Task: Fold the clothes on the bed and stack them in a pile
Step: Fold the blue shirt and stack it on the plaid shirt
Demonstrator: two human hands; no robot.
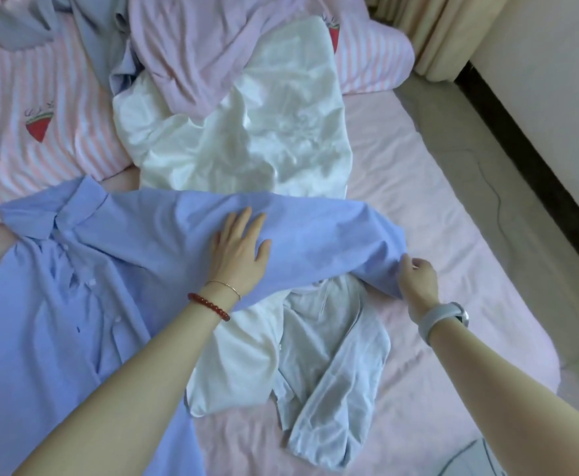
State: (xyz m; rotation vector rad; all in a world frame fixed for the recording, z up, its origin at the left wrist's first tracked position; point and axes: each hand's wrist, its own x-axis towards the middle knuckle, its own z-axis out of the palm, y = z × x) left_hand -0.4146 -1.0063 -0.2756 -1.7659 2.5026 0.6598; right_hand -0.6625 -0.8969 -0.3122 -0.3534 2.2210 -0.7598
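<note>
A blue button-up shirt (85,290) lies spread on the pink bed sheet (435,207), collar to the left, one sleeve stretched out to the right. My left hand (240,252) presses flat on that sleeve, fingers straight. My right hand (418,276) pinches the sleeve's cuff end at the right. Under the sleeve lie a white garment (243,139) and a pale grey-blue shirt (336,372), both unfolded and crumpled.
A pink striped quilt with strawberry prints (37,108) is bunched at the back left, with a lilac cloth (195,39) and greyish-blue clothes (96,39) on it. The bed's right edge meets a beige floor (508,142) and a curtain (446,32).
</note>
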